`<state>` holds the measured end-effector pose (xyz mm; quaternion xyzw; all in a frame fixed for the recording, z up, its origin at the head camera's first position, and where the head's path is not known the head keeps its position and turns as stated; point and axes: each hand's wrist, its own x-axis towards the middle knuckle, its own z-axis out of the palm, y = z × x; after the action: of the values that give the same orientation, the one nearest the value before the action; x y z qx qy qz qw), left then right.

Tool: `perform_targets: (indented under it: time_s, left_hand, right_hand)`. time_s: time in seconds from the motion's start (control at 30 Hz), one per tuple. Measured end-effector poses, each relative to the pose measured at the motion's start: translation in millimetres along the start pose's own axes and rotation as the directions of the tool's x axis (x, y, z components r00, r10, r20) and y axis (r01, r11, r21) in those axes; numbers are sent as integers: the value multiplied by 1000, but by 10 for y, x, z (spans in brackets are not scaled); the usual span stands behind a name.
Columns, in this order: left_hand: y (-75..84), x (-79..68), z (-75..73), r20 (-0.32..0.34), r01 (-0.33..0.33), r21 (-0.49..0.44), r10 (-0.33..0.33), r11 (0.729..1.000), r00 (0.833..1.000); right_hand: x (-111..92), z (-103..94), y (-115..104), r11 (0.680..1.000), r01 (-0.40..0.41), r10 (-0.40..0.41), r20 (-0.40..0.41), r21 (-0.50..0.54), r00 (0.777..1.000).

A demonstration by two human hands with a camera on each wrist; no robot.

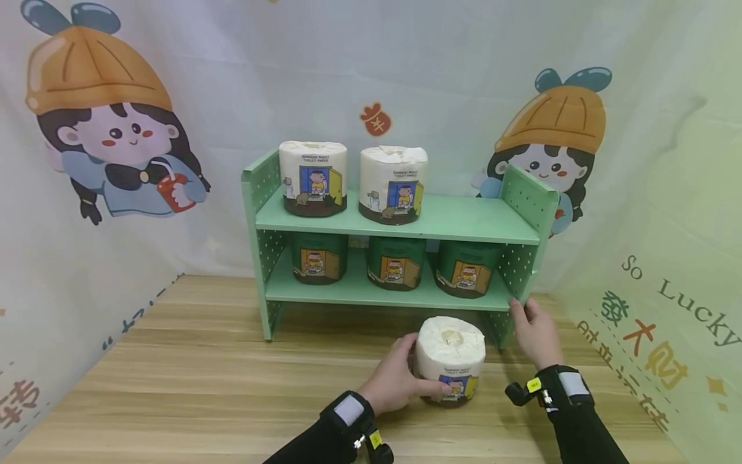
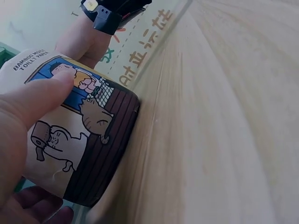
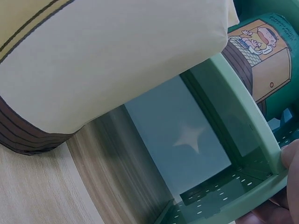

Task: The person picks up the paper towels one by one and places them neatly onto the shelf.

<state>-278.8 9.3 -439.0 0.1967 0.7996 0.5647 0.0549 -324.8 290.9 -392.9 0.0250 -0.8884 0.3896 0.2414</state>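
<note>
In the head view, my left hand grips a white-wrapped toilet paper roll from its left side, low in front of the green shelf. The left wrist view shows the thumb across the roll's printed front and the fingers round its far side. My right hand holds the lower right edge of the shelf. In the right wrist view its thumb lies on the green edge, with fingers curled behind the panel. The white roll fills the upper left there.
Two white rolls, one at the left and one beside it, stand on the top board. Green-wrapped rolls line the lower board. A wooden table lies beneath, with a printed cloth behind and at both sides.
</note>
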Motion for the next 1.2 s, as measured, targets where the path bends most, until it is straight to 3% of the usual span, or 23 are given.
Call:
perform_targets:
  time_s: [0.4,1.2]
  left_hand:
    - [-23,10,11,30,2,-95,1,995,1000]
    - [-22,-19,-30,0,-55,-111,55,992,998]
  right_hand:
    - [-18,-18,-21,1000,1,-2,12,24,1000]
    - [-24,-22,-9,999,11,-11,15,40,1000]
